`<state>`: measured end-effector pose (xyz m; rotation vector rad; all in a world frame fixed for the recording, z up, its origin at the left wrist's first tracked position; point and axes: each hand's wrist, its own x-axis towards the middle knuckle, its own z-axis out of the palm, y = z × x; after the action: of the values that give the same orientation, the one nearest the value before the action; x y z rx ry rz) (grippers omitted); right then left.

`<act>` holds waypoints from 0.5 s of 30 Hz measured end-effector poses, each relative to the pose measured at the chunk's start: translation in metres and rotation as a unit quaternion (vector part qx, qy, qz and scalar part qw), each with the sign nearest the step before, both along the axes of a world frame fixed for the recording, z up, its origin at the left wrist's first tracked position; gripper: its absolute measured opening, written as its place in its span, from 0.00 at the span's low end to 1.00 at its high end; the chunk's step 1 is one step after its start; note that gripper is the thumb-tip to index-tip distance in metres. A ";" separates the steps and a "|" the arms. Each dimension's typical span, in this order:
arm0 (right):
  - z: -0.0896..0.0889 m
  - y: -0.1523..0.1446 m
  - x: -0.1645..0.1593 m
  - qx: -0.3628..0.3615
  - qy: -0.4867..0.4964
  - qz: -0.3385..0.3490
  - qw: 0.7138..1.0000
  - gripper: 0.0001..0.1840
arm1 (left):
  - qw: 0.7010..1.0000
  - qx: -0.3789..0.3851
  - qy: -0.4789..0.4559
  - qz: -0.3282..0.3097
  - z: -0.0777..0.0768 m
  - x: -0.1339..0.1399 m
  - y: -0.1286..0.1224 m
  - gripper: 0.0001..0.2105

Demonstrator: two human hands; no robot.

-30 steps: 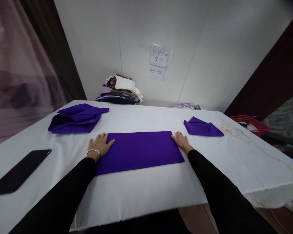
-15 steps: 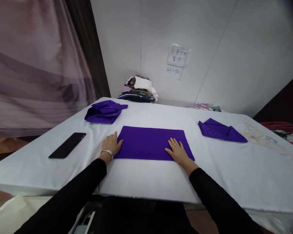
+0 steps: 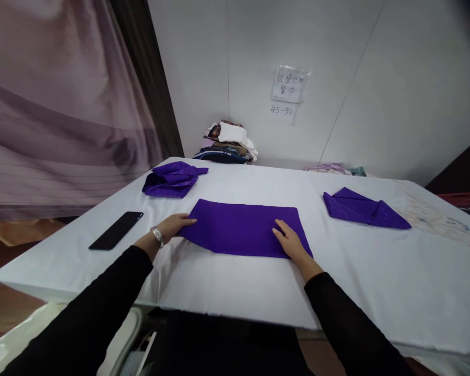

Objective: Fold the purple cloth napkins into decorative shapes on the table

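A purple cloth napkin (image 3: 243, 230), folded to a rectangle, lies in front of me with its left end lifted off the table. My left hand (image 3: 176, 226), with a bracelet at the wrist, pinches that left edge, thumb on top and fingers underneath. Over the right part of the napkin rests my right hand (image 3: 292, 243), its fingers extended and slightly apart. Farther back on the left is a folded purple napkin (image 3: 172, 180) with a pointed end. To the right lies another folded purple napkin (image 3: 362, 209) with a peak.
The white-covered table (image 3: 258, 292) carries a black phone (image 3: 117, 230) on the left. Behind its far edge stands a pile of folded clothes (image 3: 229, 143). Handwritten paper signs (image 3: 288, 86) hang on the wall, and a curtain (image 3: 62, 104) borders the left side.
My left hand has gone from lying flat beside the napkin to gripping its left edge and raising it. My right hand stays on the right part. The view has shifted slightly.
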<state>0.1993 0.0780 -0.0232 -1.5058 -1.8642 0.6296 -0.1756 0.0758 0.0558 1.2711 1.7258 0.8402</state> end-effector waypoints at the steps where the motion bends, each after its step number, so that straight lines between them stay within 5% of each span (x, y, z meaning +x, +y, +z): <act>1: 0.000 0.002 0.002 0.001 0.055 -0.013 0.998 0.30 | 1.000 0.010 -0.026 -0.007 0.011 0.009 0.001 0.17; 5: 0.004 0.006 0.005 -0.031 0.250 -0.046 0.967 0.29 | 0.993 0.033 -0.048 -0.102 0.064 0.061 0.019 0.14; 8: 0.009 0.006 0.007 -0.090 0.374 -0.035 0.922 0.29 | 0.985 0.038 -0.029 -0.165 0.089 0.117 0.035 0.16; 11: 0.014 0.006 0.013 -0.126 0.441 -0.016 0.888 0.30 | 0.976 0.039 -0.020 -0.213 0.086 0.186 0.043 0.17; 15: 0.018 0.010 0.032 -0.147 0.404 -0.011 0.903 0.37 | 0.967 0.034 -0.011 -0.253 0.046 0.270 0.039 0.13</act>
<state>0.2314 0.0878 -0.0052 -1.1548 -1.1352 1.3308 0.0944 0.1151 0.1015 1.6455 1.2698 0.6085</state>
